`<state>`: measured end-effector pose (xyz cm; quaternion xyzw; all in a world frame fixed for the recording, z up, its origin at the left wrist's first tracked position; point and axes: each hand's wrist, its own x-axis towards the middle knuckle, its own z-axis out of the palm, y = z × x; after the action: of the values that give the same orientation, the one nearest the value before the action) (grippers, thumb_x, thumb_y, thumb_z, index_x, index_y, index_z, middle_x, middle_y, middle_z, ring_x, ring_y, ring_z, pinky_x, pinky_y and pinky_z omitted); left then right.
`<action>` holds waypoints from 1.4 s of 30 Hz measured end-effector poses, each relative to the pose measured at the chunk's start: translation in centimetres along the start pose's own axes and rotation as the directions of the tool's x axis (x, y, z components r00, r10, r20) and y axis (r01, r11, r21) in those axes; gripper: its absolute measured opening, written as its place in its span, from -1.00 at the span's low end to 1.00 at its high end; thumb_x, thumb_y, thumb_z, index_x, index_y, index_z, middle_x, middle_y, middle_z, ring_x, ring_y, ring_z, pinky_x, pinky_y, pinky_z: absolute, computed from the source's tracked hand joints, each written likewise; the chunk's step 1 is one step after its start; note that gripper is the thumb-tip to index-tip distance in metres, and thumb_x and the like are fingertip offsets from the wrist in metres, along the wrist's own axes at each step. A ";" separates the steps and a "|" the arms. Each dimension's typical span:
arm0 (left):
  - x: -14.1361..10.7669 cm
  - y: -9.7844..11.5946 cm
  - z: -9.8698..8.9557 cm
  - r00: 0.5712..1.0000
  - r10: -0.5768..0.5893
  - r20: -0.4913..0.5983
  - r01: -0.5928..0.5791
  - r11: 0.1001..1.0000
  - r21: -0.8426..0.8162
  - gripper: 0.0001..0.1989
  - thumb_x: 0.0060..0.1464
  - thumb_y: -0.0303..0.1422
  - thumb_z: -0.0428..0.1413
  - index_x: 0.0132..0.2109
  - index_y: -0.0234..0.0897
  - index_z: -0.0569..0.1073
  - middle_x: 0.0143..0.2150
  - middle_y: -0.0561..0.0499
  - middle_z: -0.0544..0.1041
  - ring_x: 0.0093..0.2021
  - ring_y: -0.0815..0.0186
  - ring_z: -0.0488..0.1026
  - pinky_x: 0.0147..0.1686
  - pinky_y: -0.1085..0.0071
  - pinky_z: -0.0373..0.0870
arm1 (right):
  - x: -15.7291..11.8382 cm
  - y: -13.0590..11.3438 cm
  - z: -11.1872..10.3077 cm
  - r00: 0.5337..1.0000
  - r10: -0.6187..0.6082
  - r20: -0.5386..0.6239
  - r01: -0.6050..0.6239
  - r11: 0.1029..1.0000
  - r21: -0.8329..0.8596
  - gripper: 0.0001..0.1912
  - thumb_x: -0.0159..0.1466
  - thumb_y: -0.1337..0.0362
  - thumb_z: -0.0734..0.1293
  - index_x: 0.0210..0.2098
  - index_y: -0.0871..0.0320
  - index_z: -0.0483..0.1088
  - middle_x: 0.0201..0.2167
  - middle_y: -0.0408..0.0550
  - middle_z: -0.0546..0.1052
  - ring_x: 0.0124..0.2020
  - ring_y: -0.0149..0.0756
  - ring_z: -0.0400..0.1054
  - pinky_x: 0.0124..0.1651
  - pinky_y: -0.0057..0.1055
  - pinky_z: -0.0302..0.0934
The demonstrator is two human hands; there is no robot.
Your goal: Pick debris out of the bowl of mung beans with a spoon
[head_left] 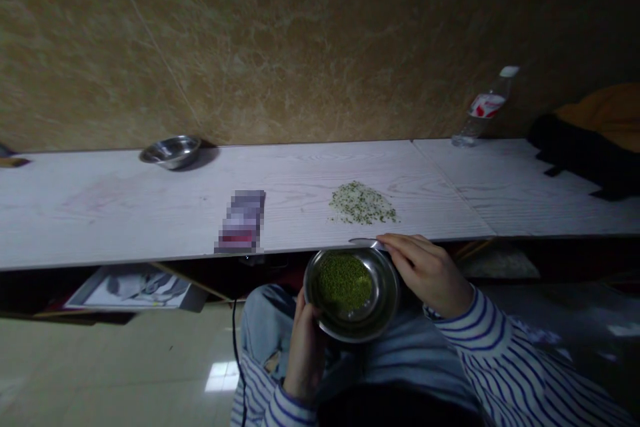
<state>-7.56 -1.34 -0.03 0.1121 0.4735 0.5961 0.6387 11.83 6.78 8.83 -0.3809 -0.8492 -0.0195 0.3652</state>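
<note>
A steel bowl [385, 300] with green beans [345, 283] in it is held below the table's front edge, over my lap. My left hand [306, 347] grips the bowl's left rim, thumb at the rim. My right hand [430, 270] is closed on the handle of a metal spoon [367, 242], whose head lies at the table edge above the bowl. Behind it, a loose patch of green beans mixed with white grains [363, 203] is spread on the white table [295, 213].
A second steel bowl [173, 152] stands at the back left, with a blurred flat packet [243, 220] nearer the front edge. A plastic bottle [483, 110] and dark and orange cloth [590, 140] are at the right. An open drawer [135, 287] juts out below left.
</note>
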 end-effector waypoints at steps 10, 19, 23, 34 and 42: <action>-0.5 -0.2 2.1 1.000 0.022 -0.011 -0.022 0.997 0.073 -0.43 -0.03 -0.39 0.10 0.19 -0.12 0.31 0.14 -0.02 0.43 0.12 0.15 0.33 -0.09 0.36 0.38 | -1.9 2.3 -2.6 0.983 0.135 -0.123 -0.142 0.989 -0.048 -0.76 0.29 0.42 0.23 -0.10 0.14 0.45 -0.22 -0.04 0.60 -0.21 -0.26 0.51 -0.06 -0.33 0.40; 0.8 -1.0 3.4 0.997 -0.033 0.065 0.029 0.998 0.061 -0.43 0.00 -0.41 0.07 0.20 -0.13 0.28 0.20 -0.05 0.38 0.17 0.13 0.29 -0.05 0.35 0.36 | -2.3 6.3 -4.1 0.915 0.365 -0.173 -0.368 0.930 0.012 -0.72 0.25 0.33 0.23 -0.06 0.16 0.43 -0.22 0.01 0.59 -0.23 -0.23 0.51 -0.11 -0.30 0.41; 0.9 -1.7 4.2 0.995 -0.047 0.082 0.047 0.999 0.008 -0.46 0.01 -0.39 0.05 0.19 -0.15 0.30 0.14 -0.06 0.42 0.13 0.11 0.33 -0.07 0.32 0.37 | -2.3 8.9 -4.0 0.892 0.427 -0.148 -0.423 0.904 0.065 -0.72 0.24 0.29 0.25 -0.07 0.17 0.44 -0.22 0.04 0.59 -0.24 -0.21 0.50 -0.13 -0.27 0.42; 1.3 -1.4 6.3 0.998 -0.017 -0.056 0.018 1.000 0.006 -0.39 -0.04 -0.41 0.06 0.21 -0.15 0.28 0.16 -0.07 0.42 0.19 0.08 0.29 0.05 0.27 0.29 | -0.1 13.6 -1.6 0.904 0.406 -0.134 -0.383 0.909 0.165 -0.74 0.23 0.28 0.25 -0.13 0.15 0.48 -0.25 0.02 0.61 -0.29 -0.23 0.51 -0.20 -0.30 0.43; 2.1 -2.9 7.8 0.994 0.006 -0.106 0.000 0.999 0.051 -0.36 -0.13 -0.36 0.14 0.18 -0.13 0.31 0.01 -0.07 0.52 0.06 0.05 0.40 -0.13 0.28 0.40 | 3.1 16.7 0.2 0.923 0.363 -0.130 -0.347 0.929 0.132 -0.75 0.23 0.34 0.22 -0.16 0.14 0.47 -0.26 0.00 0.62 -0.29 -0.22 0.53 -0.20 -0.30 0.44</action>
<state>-0.19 2.99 1.02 0.0973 0.5216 0.5899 0.6088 21.40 20.62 6.53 -0.5060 -0.7355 0.0631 0.4461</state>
